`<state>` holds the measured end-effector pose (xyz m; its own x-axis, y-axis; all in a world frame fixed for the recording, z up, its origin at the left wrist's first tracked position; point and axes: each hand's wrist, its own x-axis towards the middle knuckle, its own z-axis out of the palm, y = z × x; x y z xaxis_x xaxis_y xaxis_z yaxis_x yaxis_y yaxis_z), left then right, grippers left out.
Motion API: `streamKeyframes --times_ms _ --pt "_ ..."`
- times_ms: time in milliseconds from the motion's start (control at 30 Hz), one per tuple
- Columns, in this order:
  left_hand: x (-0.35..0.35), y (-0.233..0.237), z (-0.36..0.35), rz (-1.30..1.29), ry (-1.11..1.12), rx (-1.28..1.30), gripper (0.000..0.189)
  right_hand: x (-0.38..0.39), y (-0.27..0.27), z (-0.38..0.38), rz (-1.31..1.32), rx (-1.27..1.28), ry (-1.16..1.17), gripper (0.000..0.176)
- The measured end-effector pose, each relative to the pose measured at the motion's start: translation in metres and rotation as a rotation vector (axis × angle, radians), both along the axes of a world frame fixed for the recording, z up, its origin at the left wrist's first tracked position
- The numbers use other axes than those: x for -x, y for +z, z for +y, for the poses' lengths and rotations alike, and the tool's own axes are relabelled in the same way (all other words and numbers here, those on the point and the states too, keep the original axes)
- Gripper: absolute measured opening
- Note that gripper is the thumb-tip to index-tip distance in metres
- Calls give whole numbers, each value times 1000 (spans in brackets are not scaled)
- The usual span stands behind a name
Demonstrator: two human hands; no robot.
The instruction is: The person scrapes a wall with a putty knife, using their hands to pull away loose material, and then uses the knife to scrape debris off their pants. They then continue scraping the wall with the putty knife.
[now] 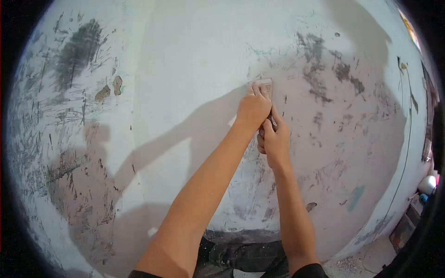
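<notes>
The right hand clasps a scraper at the wall. The left hand lies over its upper end, grip unclear

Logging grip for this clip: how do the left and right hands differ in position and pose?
The left hand is higher, up at the blade end of the scraper; the right hand is lower, at the handle end. The left hand's fingers lie fairly straight along the blade, while most of the right hand's fingers curl in. Both hands are bare and on the same scraper.
</notes>
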<state>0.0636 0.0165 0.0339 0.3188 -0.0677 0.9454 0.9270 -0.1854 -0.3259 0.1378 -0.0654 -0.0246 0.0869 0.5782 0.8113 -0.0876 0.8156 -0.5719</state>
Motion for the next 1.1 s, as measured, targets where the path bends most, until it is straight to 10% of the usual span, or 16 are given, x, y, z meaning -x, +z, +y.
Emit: streamKeyframes --times_ms 1100 --pt "5 15 -10 5 -12 278 49 2 13 -12 24 54 78 48"
